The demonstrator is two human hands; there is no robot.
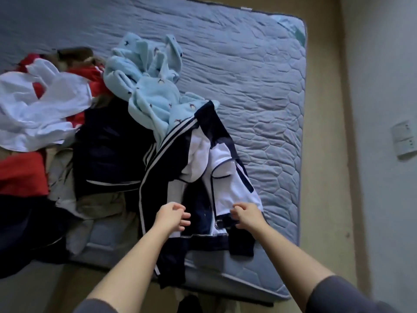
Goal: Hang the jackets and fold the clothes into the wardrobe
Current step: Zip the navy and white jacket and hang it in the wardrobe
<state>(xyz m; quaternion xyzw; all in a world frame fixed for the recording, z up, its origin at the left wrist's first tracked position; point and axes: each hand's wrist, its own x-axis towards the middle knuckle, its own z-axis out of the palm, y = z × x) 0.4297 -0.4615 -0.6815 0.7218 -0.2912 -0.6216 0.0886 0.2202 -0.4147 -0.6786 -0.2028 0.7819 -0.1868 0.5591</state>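
A navy and white jacket with white stripes lies open at the mattress's near edge, its hem hanging over the side. My left hand hovers over the jacket's dark left front with loosely curled fingers that hold nothing. My right hand pinches the white front panel near the zip. A light blue fleece garment lies crumpled just beyond the jacket, partly on top of it.
The grey-blue quilted mattress carries a heap at the left: white shirts, red clothing, a dark navy garment and beige cloth. A wall with a socket plate stands at the right, with tan floor between.
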